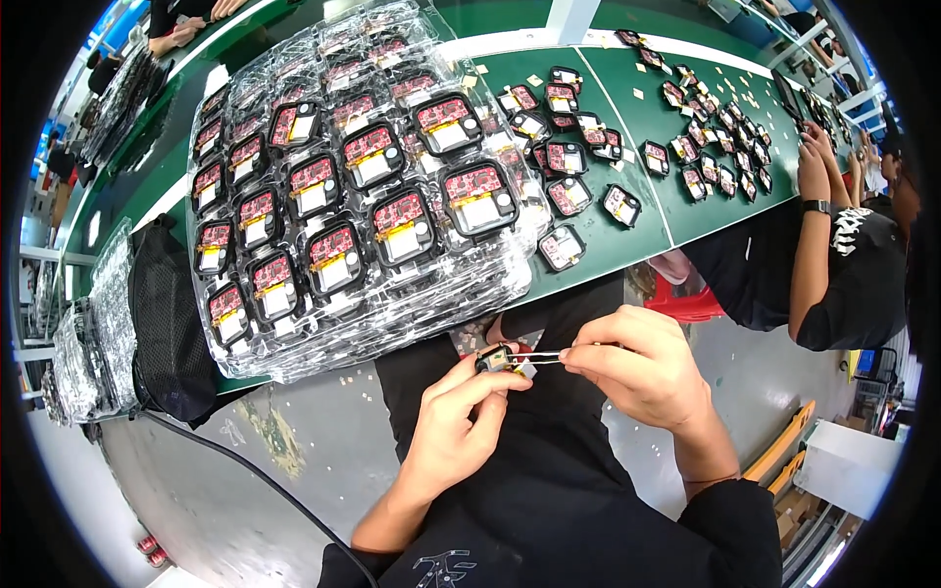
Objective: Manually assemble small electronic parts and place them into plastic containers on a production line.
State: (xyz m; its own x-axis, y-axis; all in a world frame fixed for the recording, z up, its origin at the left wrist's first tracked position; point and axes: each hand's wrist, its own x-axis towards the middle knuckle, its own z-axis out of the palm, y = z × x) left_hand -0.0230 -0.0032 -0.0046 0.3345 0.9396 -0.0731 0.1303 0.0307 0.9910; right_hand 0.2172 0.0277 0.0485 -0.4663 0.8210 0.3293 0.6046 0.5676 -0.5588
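Over my lap, my left hand (453, 426) pinches a small electronic unit with a black casing (493, 360) between thumb and fingers. Red and white parts show at its right side, though my fingers cover much of it. My right hand (642, 367) is closed on a pair of thin metal tweezers (541, 359), held nearly level. Their tips reach the unit; whether they grip any part of it is too small to tell. Just beyond my hands rises a stack of clear plastic trays (441, 318), whose top one holds many black-framed units with red circuit boards (372, 154).
Loose units (566, 158) lie scattered over the green table (627, 73), right of the trays. Small pale scraps dot its surface. A black mesh bag (174, 314) hangs at the left, and a black cable (250, 467) runs beneath. Another person (853, 255) works at the right.
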